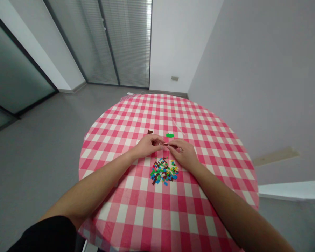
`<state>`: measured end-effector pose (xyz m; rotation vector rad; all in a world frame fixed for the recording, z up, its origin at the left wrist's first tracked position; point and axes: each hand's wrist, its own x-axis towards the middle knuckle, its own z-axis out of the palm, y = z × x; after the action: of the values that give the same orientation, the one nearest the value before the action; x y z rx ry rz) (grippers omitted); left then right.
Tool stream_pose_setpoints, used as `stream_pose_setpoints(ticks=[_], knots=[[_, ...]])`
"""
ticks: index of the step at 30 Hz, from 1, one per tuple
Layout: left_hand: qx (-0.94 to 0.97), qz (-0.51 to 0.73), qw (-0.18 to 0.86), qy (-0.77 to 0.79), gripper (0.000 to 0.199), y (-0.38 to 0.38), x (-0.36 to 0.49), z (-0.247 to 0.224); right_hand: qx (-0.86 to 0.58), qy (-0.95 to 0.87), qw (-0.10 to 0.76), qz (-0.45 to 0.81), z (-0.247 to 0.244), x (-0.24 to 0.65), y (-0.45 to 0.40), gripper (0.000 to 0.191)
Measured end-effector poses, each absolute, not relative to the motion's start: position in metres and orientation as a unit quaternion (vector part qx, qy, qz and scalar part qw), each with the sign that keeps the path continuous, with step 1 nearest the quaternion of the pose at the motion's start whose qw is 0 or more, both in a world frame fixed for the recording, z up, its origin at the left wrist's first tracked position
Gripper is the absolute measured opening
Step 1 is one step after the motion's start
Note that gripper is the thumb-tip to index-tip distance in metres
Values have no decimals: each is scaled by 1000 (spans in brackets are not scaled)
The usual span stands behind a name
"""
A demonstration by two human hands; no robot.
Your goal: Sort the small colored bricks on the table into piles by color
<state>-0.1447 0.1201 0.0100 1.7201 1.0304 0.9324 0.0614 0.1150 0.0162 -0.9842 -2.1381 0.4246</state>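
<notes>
Over the middle of the table my left hand (pixel 150 145) and my right hand (pixel 183 152) meet, fingertips pinched close together. Between them shows a small dark brown building brick (pixel 166 144), gripped from both sides. Just beyond my left hand lies a dark brown brick piece (pixel 150 132), partly hidden by the fingers. A flat green brick piece (pixel 170 135) rests beyond the gap between the hands. Nearer to me spreads a pile of small bricks (pixel 164 171) in blue, green, yellow, white and brown. A few small green bits lie at its far edge.
The round table (pixel 147 210) wears a red and white checked cloth. Beyond it stand a glass partition with blinds (pixel 128 42) and a white wall (pixel 178 42). Another wall (pixel 273 87) rises close on the right.
</notes>
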Motion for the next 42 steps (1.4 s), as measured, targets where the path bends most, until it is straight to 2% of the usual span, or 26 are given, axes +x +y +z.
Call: stream_pose_setpoints(ticks=[11, 27, 33, 42], knots=[[738, 371, 380, 417, 17, 114, -144, 22, -380, -834, 358, 179, 16, 61, 116, 17], [706, 352, 453, 416, 20, 119, -144, 15, -352, -847, 375, 133, 12, 60, 115, 14], [723, 351, 441, 400, 23, 117, -145, 19, -338, -847, 391, 122, 9, 60, 116, 11], [734, 344, 436, 390, 24, 118, -146, 18, -362, -839, 370, 168, 15, 61, 114, 13]])
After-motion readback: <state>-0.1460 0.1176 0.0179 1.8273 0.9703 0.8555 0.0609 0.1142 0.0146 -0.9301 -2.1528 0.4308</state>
